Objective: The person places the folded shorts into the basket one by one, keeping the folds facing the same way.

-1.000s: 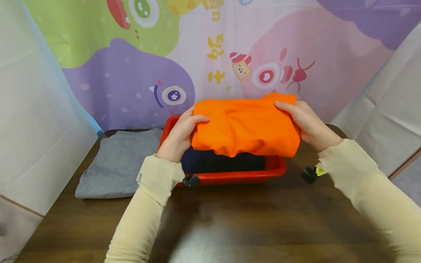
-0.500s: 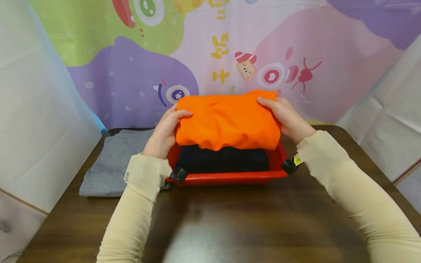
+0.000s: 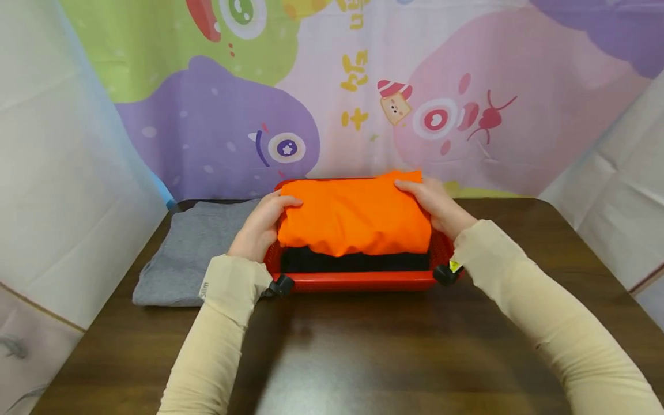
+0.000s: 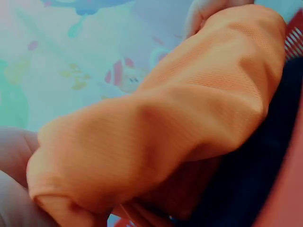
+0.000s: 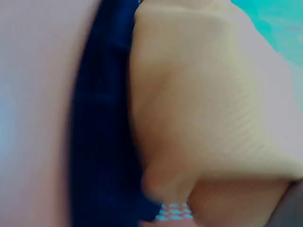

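A folded orange cloth garment (image 3: 353,216) spans between both hands over a red plastic basket (image 3: 363,282). My left hand (image 3: 261,226) grips its left end, thumb on top and fingers beneath. At the other end my right hand (image 3: 438,206) holds it the same way, thumb across the upper face. Dark navy folded cloth (image 3: 358,262) lies in the basket, its front strip showing below the orange one. In the left wrist view the orange fabric (image 4: 156,123) bulges in soft folds close over the dark cloth (image 4: 246,175).
Folded grey cloth (image 3: 199,253) lies on the brown wooden table (image 3: 363,351) left of the basket, partly behind the left forearm. A printed cartoon curtain (image 3: 218,127) hangs behind the table, and pale panels (image 3: 62,150) stand at both sides.
Both hands have carried the orange garment left, then lowered it into line with the basket, over the dark cloth. The grip at both ends stays the same.
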Available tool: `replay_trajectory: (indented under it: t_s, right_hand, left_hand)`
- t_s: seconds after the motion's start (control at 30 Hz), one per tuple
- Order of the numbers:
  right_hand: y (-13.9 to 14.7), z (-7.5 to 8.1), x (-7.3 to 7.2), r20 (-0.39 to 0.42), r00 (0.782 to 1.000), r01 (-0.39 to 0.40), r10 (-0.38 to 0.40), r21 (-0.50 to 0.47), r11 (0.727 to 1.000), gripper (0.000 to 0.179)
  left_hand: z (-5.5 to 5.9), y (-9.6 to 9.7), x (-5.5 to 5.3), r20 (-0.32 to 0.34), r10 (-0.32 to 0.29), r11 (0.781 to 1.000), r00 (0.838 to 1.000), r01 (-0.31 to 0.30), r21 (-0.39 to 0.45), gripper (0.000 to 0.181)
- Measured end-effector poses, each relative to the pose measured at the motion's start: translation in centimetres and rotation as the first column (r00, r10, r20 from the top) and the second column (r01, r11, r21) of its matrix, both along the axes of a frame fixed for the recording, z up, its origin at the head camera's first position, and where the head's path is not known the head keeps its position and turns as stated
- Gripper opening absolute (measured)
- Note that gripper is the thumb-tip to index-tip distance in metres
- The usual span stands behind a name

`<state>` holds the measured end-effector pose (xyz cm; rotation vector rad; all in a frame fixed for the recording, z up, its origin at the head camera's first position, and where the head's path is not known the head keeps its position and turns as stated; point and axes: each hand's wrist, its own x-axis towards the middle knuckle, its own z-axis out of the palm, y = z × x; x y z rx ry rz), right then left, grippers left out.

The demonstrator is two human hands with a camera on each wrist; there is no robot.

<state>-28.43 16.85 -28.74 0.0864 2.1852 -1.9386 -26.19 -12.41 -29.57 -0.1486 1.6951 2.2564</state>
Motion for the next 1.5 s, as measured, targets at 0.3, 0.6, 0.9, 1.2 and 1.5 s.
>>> replay_trajectory:
  t_s: [0.3,0.6,0.9,1.2,1.5]
  right_hand:
    - [1.3,-1.2,0.1,0.108,0.991,-0.09,0.073,0.166,0.982,0.053]
    - [1.9,-2.5,0.8,0.198,0.969,-0.196,0.149,0.242,0.95,0.066]
    - [1.4,-3.5,1.6,0.116,0.966,-0.252,0.229,0.604,0.756,0.071]
    - [0.5,-4.8,2.8,-0.039,0.976,-0.116,0.212,0.735,0.668,0.085]
    - [0.2,-6.1,3.4,-0.376,0.764,0.124,0.525,0.883,0.452,0.083]
  left_hand:
    - [-1.9,0.0,0.1,0.021,-0.037,0.987,0.999,0.04,-0.153,0.024]
    - [-2.8,0.1,0.4,0.078,-0.177,0.922,0.981,0.193,-0.336,0.055]
    - [-3.3,1.1,0.9,-0.007,-0.192,0.708,0.981,0.134,-0.693,0.067]
    - [-4.2,1.5,1.3,-0.047,-0.274,0.376,0.961,0.062,-0.924,0.076]
    - [-3.4,2.4,1.9,-0.19,-0.46,0.167,0.867,-0.126,-0.978,0.095]
